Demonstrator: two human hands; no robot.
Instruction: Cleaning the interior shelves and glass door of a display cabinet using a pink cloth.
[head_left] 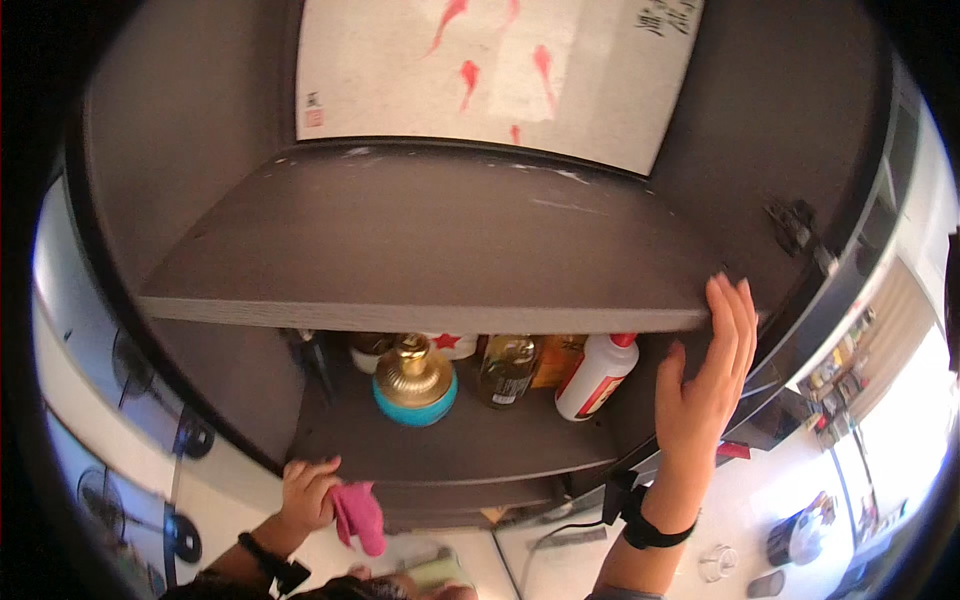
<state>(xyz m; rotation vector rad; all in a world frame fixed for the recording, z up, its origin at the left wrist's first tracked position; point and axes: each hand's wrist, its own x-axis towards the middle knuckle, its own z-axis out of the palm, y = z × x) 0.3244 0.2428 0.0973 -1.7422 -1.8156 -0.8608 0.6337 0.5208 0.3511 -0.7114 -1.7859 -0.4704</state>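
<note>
A pink cloth hangs from my left hand, whose fingers are closed on it, low in front of the cabinet's left side. My right hand rests at the right end of the upper shelf, with fingers stretched over its front edge and the thumb apart. That shelf is dark grey-brown wood, with pale scuffs and smears toward the back. Nothing shows in the right palm. Black bands circle both wrists.
On the lower shelf stand a turquoise-and-gold jar, a glass bottle, an orange box and a white bottle with a red cap. A fish painting leans at the back. A metal hinge juts from the right wall.
</note>
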